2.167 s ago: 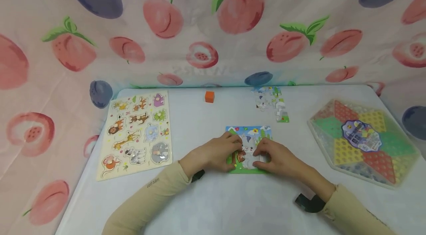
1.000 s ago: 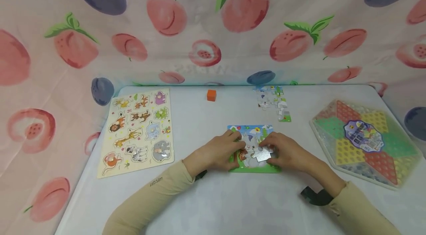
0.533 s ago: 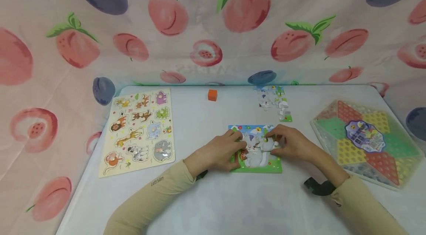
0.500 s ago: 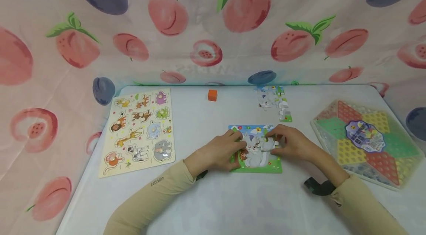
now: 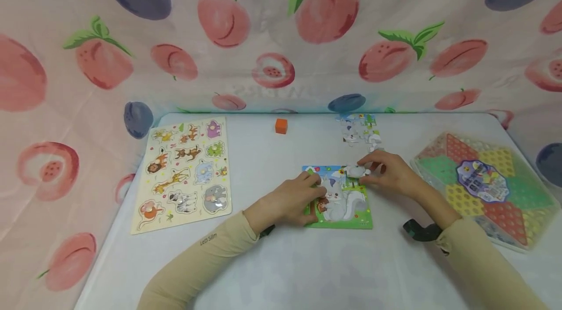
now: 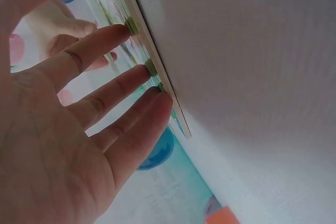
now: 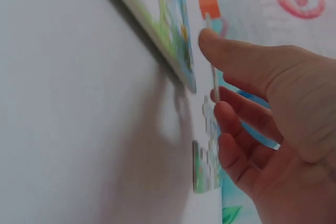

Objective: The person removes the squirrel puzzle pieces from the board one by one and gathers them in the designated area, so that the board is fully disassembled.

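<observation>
In the head view a jigsaw puzzle board [image 5: 338, 222] with a grey squirrel picture lies flat at mid-table. My left hand [image 5: 291, 200] rests at its left side; in the left wrist view the fairly straight fingers [image 6: 139, 135] touch the board's edge. My right hand [image 5: 391, 172] pinches a puzzle piece [image 5: 357, 171] between thumb and fingers, above the board's upper right corner. The right wrist view shows that piece [image 7: 214, 72] edge-on, raised over the table. Behind the board lie several joined pieces [image 5: 351, 130] with a matching squirrel print, partly hidden by the right hand.
On the left is a wooden animal puzzle [image 5: 182, 173]. An orange cube [image 5: 281, 126] sits near the back edge. A clear hexagonal game case [image 5: 483, 188] with coloured panels is on the right, close to the right forearm. A fruit-print curtain [image 5: 272, 22] hangs behind the table.
My right hand has lifted the piece off the lower right of the board, turned it over to its pale back and up again, and moved it to the upper right corner. The left hand stays.
</observation>
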A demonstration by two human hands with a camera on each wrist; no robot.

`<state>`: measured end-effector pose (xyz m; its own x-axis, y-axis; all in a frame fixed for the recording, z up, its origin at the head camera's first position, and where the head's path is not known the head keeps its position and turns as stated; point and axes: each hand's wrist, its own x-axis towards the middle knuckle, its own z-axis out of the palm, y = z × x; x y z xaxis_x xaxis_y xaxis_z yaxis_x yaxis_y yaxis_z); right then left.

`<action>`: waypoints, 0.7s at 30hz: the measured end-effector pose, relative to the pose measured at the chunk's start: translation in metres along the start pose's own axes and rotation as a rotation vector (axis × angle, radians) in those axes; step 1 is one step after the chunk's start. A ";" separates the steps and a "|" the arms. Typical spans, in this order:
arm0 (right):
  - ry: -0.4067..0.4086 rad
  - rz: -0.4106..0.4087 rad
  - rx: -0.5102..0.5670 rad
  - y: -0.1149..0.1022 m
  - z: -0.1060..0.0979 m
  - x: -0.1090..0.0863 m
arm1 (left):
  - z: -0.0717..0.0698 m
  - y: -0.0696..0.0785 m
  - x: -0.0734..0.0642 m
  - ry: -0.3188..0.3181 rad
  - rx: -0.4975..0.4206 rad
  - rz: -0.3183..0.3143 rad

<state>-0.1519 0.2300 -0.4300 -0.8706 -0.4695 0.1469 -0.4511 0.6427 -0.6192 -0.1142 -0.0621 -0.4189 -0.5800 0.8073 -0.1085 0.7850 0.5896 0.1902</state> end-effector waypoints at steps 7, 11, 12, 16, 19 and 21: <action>0.066 -0.023 -0.047 0.019 -0.003 0.013 | 0.000 0.001 0.001 -0.013 -0.001 -0.009; 0.058 0.018 -0.066 0.022 -0.005 0.021 | 0.000 0.000 0.001 -0.025 -0.007 -0.019; 0.053 0.026 -0.068 0.022 -0.006 0.023 | 0.000 0.000 0.001 -0.029 -0.007 -0.021; 0.032 0.047 -0.064 0.022 -0.009 0.029 | 0.000 0.001 0.002 -0.036 -0.005 -0.025; 0.017 0.059 -0.062 0.023 -0.009 0.032 | -0.001 0.001 0.001 -0.037 -0.005 -0.027; 0.006 0.071 -0.065 0.023 -0.009 0.034 | -0.001 0.001 0.001 -0.036 -0.006 -0.027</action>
<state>-0.1941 0.2344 -0.4326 -0.9018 -0.4181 0.1091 -0.4000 0.7124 -0.5766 -0.1140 -0.0602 -0.4180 -0.5927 0.7915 -0.1490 0.7676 0.6111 0.1931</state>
